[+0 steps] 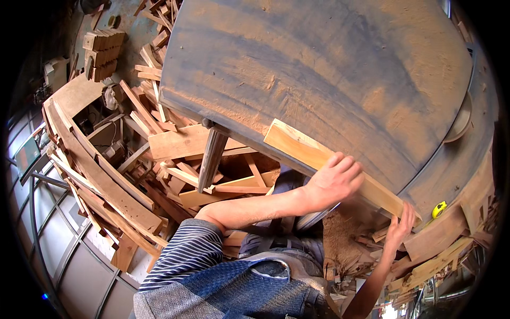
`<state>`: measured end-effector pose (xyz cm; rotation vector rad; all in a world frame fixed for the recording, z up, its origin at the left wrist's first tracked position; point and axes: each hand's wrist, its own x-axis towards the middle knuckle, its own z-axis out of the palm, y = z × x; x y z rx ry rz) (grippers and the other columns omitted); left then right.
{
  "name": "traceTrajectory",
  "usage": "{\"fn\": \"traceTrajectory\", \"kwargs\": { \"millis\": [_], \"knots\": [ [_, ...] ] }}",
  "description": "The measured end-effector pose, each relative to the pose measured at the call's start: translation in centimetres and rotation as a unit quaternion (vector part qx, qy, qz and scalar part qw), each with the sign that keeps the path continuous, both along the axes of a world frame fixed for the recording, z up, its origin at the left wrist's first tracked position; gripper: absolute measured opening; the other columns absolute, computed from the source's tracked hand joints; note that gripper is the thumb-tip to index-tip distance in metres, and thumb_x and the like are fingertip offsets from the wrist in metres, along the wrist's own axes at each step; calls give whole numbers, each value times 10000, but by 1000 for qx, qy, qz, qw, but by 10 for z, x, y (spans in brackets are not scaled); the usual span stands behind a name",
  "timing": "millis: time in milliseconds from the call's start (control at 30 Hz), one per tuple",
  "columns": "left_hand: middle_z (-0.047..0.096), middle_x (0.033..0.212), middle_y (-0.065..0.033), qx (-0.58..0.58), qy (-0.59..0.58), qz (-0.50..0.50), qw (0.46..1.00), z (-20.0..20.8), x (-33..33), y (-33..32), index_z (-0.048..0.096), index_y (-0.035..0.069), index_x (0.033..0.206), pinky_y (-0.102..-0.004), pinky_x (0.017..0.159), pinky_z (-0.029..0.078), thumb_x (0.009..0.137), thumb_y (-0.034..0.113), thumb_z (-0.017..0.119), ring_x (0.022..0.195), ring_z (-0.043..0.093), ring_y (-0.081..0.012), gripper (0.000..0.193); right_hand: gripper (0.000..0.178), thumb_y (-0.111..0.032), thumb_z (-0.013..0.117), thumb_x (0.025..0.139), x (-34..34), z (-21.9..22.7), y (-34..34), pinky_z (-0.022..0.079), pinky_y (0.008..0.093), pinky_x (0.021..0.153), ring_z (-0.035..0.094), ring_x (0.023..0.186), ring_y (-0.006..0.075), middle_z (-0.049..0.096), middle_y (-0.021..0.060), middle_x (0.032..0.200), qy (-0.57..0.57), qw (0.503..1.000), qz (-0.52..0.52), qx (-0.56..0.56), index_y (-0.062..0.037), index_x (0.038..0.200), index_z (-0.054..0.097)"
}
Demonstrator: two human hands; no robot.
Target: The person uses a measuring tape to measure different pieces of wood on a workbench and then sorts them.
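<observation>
A short, pale wooden board [303, 146] lies at a slant along the near edge of the dusty metal machine table [329, 69]. My left hand [337, 178] is closed over the middle of the board, its fingers curled across the top. At the board's right end, my right hand [402, 226] grips it, fingers along the end and side. Part of the board between the two hands is covered by my left hand. Sawdust is spread in streaks over the metal surface.
Loose wood offcuts [186, 141] heap up left of the table, beside a dark table leg [212, 159]. Long planks [101, 165] lean farther left. A yellow tape measure [439, 209] sits at the right. Stacked wooden blocks [102, 55] stand at the far left.
</observation>
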<state>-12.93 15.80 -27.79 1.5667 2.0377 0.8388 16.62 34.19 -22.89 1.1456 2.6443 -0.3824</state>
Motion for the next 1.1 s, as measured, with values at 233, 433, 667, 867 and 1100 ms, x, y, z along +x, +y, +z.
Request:
{"fn": "traceTrajectory", "kwargs": {
  "millis": [233,433,667,867,1100],
  "knots": [
    [573,1092,-57,-4,-13,0,1000,10,-12,-8,598,102,1075,-413,936,392,620,378,817,1068,525,-251,575,576,71,723,720,-22,8,-13,452,492,1022,539,1234,405,601,186,1283,11,1000,0,10,10,1277,587],
    [587,1073,-51,3,36,-10,999,4,-5,-11,611,119,1072,-427,949,391,618,484,845,1056,536,-258,628,592,98,731,702,-23,16,-18,467,476,996,558,1198,381,614,170,1245,31,999,2,25,-9,1268,594],
    [602,1015,-62,19,103,-5,995,15,1,-9,627,121,1094,-434,974,393,607,525,849,1054,558,-270,670,584,24,728,766,4,7,-23,442,474,1042,543,1243,346,613,150,1279,73,995,24,65,-39,1328,579],
    [622,1077,-67,7,207,-41,977,24,6,-6,641,120,1110,-463,1000,387,679,569,813,1087,558,-282,646,570,14,726,816,36,26,-42,425,462,1094,500,1299,383,544,193,1389,240,965,-84,65,-18,1357,550],
    [614,1088,-85,13,283,-56,957,15,9,7,638,96,1111,-440,965,410,723,640,757,1069,549,-290,678,356,-56,702,856,162,-14,-126,560,418,758,671,856,316,673,153,965,269,920,-280,-57,-51,1209,659]
  ]
}}
